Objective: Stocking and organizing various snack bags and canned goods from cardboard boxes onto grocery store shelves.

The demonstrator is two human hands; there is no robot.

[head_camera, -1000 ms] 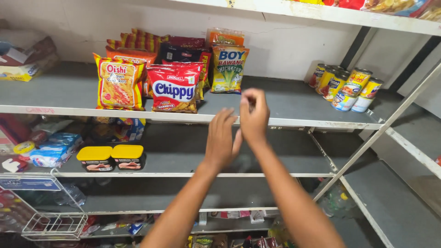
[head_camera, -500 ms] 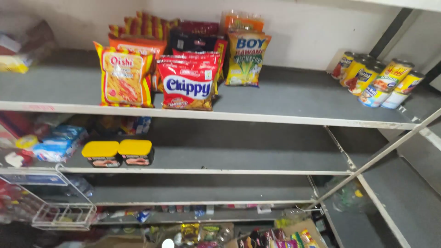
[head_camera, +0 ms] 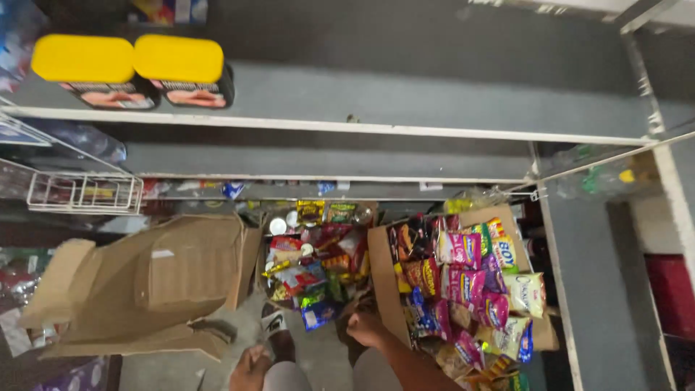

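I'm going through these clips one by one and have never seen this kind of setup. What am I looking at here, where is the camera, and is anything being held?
There is no machine: a person works with bare hands, and the one camera sits on their head, looking steeply down. Near the bottom edge, the right hand reaches toward the floor between two open cardboard boxes: a smaller box of mixed packets and a larger box of colourful snack bags. Whether it grips anything cannot be told. The left hand is low in the frame and only partly seen. To the left lies an empty flattened carton. Above are grey shelves with two yellow-lidded tins and a white wire basket.
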